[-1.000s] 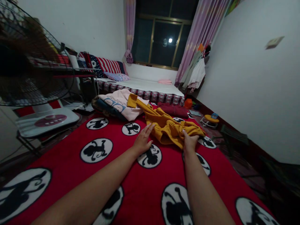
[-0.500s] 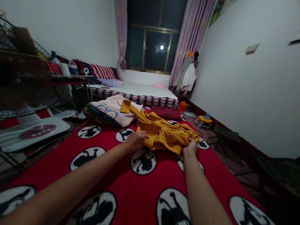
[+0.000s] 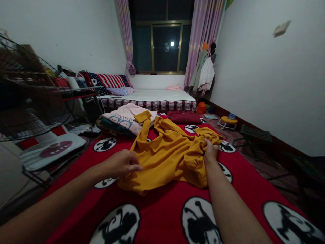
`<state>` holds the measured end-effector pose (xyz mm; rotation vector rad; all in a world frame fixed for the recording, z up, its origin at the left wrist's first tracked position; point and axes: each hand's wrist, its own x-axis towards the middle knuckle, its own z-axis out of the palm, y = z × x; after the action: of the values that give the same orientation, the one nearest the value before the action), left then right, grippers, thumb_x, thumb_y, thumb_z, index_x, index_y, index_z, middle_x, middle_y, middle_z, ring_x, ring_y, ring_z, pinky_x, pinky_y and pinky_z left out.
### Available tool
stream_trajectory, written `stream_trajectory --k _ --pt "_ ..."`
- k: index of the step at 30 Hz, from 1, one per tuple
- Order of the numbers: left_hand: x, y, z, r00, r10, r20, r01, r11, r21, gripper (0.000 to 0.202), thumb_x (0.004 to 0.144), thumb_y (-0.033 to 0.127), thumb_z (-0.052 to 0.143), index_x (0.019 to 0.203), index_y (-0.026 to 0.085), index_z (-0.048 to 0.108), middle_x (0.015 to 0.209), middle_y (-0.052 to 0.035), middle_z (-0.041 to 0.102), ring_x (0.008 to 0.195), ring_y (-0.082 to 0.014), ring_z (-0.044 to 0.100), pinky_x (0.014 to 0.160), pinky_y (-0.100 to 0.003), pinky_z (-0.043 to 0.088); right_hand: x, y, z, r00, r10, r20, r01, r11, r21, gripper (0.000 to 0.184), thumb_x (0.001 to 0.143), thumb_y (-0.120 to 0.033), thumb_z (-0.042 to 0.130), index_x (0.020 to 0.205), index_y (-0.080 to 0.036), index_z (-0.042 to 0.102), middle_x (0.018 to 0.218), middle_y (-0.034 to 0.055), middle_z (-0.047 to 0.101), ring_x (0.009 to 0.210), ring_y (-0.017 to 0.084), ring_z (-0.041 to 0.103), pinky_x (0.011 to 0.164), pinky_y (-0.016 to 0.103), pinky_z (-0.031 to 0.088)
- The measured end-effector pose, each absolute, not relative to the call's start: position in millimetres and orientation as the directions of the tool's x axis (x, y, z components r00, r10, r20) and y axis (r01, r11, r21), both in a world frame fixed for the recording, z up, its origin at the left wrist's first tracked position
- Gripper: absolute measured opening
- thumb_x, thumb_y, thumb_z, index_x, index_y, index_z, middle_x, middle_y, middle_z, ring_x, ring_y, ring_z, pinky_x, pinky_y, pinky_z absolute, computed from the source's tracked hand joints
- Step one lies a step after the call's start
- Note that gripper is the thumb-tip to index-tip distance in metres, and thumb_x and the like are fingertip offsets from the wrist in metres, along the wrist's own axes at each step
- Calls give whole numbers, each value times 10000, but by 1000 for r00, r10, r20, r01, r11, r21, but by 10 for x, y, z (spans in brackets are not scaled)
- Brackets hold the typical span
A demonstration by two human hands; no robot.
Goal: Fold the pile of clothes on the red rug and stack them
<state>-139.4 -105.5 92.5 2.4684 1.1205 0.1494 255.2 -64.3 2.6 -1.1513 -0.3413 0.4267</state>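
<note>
A mustard garment [image 3: 165, 152] lies centre-frame on a red blanket [image 3: 159, 213], mostly spread but seemingly not yet smoothed at right, where the right hand [image 3: 211, 151] grips it bunched, while the left hand [image 3: 125, 162] half-curls over its left side, hold unclear, and a maroon garment [image 3: 184, 117] above looks already folded.

Both forearms [image 3: 233, 200] are reaching forward, the left hand [image 3: 124, 162] holding its fingers bent, the right hand [image 3: 210, 151] gripping.

Foreground blanket [image 3: 162, 213] open — yellow garment [image 3: 162, 156], clothes pile [image 3: 127, 117] blocking beyond
</note>
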Motion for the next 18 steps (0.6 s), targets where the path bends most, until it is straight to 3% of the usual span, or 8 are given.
stream_trajectory --k 3,5,7,9,12,15,18 --pt "-1210 -810 784 585 750 308 639 -660 395 234 847 361 584 969 199 700 1017 -58 646 932 -193 609 858 -297 472 2431 -692 87 854 484 194 125 171 -977 317 542 -302 729 751 -195 516 834 81 652 956 291 628 849 418 505" --pt "-1082 -650 662 555 711 432 602 -702 380 306 845 295 584 1135 219 645 1159 -68 598 1053 -205 579 952 -329 451 2367 -735 135 788 513 340 388 14 -921 360 582 -315 715 861 -164 545 985 167 647 1059 355 590 923 497 458" --pt "-944 -517 543 547 678 491 584 -729 356 395 841 255 586 1235 224 582 1240 -74 560 1141 -216 541 1014 -353 423 2332 -795 198 739 470 482 570 -55 -820 490 645 -283 660 1084 -121 515 1237 234 541 1227 369 478 1012 522 385" --pt "-789 -420 456 531 675 513 606 -725 326 431 843 242 586 1271 208 548 1259 -87 554 1173 -227 524 1037 -372 407 2314 -872 282 725 296 622 657 -26 -753 629 674 -205 607 1264 -108 412 1410 235 382 1359 330 323 1098 507 292" --pt "-545 -339 416 464 724 511 712 -648 271 454 843 232 586 1290 180 522 1230 -109 571 1141 -243 543 1004 -381 427 2262 -956 430 635 95 766 767 36 -640 626 718 -139 517 1327 -138 374 1417 194 371 1364 292 318 1101 502 292" --pt "-345 -301 435 458 764 455 802 -576 161 523 824 218 597 1332 172 481 1173 -123 598 1068 -261 580 914 -378 469 2159 -878 541 559 243 793 765 219 -606 530 763 -124 433 1289 -186 441 1348 145 448 1214 253 488 951 430 456" --pt "-239 -268 400 472 791 389 843 -534 64 525 843 180 549 1359 195 454 1068 -108 640 968 -254 620 803 -351 490 2101 -595 561 362 599 714 771 239 -591 399 757 -93 427 1107 -182 597 1214 109 562 1086 214 564 877 339 489"
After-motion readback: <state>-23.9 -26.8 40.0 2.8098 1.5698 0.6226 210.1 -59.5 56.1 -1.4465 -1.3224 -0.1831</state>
